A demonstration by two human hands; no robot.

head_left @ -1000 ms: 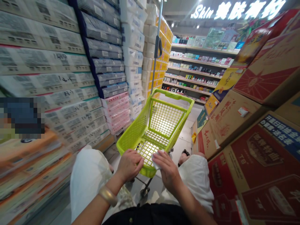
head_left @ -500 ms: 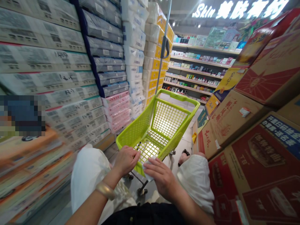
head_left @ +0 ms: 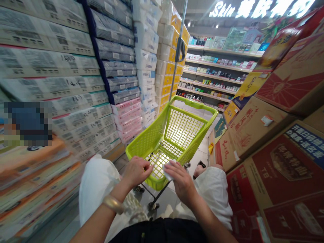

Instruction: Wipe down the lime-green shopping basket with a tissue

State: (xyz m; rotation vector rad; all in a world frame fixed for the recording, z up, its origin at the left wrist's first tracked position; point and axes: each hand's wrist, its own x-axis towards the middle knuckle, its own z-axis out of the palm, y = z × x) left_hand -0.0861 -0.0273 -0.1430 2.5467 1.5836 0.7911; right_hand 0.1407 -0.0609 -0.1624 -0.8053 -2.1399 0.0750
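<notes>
A lime-green plastic shopping cart [head_left: 148, 137] with grid walls stands between my knees, its near end toward me. Curled over the left part of the near rim, my left hand [head_left: 136, 171] grips the cart; a gold bangle circles that wrist. My right hand [head_left: 180, 180] presses a white wipe [head_left: 168, 172] against the rim near the right front corner. Its fingers lie over the wipe and partly hide it. Whether the wipe is paper or cloth I cannot tell.
Stacked packs of paper goods [head_left: 118, 65] form a wall on the left. Cardboard cartons [head_left: 260, 125] rise on the right. Beyond the cart are a glass door with a dark handle [head_left: 181, 50] and shelves of small boxes [head_left: 217, 71]. Orange packs [head_left: 37, 165] lie at lower left.
My right hand with the wipe has slid right and slightly up, from the near edge to the right corner of the cart rim. My left hand keeps its grip on the rim.
</notes>
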